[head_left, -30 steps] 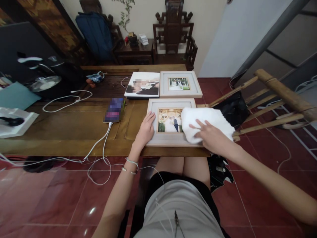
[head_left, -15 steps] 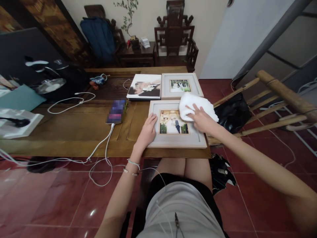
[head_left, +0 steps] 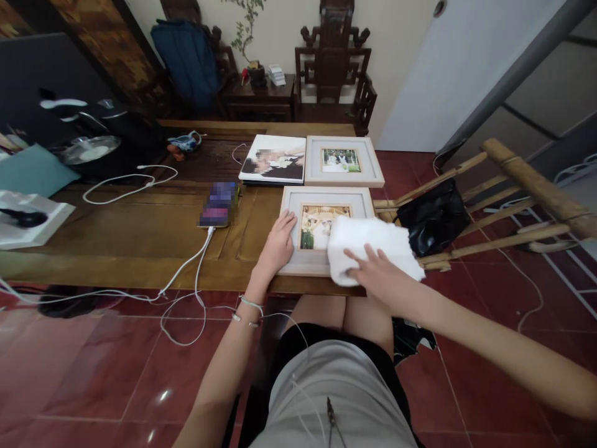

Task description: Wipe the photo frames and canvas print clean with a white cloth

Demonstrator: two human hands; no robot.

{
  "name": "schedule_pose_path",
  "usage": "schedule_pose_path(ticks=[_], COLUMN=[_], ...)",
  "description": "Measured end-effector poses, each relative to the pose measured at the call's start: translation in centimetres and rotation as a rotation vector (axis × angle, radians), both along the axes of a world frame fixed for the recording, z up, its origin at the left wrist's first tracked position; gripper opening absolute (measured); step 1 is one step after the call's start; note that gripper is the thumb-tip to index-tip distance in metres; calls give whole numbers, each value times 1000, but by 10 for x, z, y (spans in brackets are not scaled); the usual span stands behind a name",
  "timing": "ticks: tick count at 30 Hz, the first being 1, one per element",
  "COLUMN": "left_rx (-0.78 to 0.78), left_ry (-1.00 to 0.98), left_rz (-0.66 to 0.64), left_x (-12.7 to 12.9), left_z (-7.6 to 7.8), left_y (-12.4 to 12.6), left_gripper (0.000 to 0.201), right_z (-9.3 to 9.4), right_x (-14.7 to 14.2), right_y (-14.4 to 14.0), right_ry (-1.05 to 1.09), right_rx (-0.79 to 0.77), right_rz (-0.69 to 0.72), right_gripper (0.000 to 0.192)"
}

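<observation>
A light wooden picture frame [head_left: 317,231] with a wedding photo lies flat at the table's front edge. My left hand [head_left: 280,239] rests on its left side, fingers stretched out and lying flat. My right hand [head_left: 380,270] presses a folded white cloth [head_left: 373,239] against the frame's lower right part, with some fingers spread over the cloth. The cloth hides the right part of the photo and hangs past the frame's right edge. Behind it lie a second framed photo [head_left: 342,162] and a white photo album [head_left: 275,158] with a picture on its cover.
Left of the frame a phone [head_left: 218,204] lies on the wooden table [head_left: 140,249], a white cable [head_left: 198,255] plugged into it. A white power strip [head_left: 35,218] and a lidded pot [head_left: 91,150] stand farther left. A bamboo chair [head_left: 527,171] holding a black bag [head_left: 433,218] is at the right.
My right hand has moved the cloth from the frame's upper right down to its lower right, toward me. My left hand has stayed on the frame's left side.
</observation>
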State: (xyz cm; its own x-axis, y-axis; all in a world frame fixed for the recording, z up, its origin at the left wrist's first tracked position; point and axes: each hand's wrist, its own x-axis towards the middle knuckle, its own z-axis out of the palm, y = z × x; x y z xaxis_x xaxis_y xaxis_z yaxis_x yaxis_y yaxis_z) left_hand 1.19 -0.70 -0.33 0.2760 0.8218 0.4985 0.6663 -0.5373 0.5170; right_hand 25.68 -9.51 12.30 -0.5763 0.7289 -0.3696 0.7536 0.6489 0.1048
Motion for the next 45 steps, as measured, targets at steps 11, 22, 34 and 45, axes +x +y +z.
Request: schedule_pose_path(ticks=[11,22,34,45], left_rx=[-10,-31,-32,-14], left_ry=[33,44,10,38], left_rz=[-18,-38,2,-27], left_x=[-2,-5,-1,-4], left_z=[1,4,4,0], left_y=[0,-1,-3,0], left_gripper=[56,58,54,54], right_z=[-41,-55,-1,-53], right_x=[-12,-3,-8,-8], right_y=[44,152,-11,101], right_ry=[306,274,290,336], right_rx=[59,356,-110,253], right_rz=[9,-20,161,-20], right_gripper=[68,47,48,56])
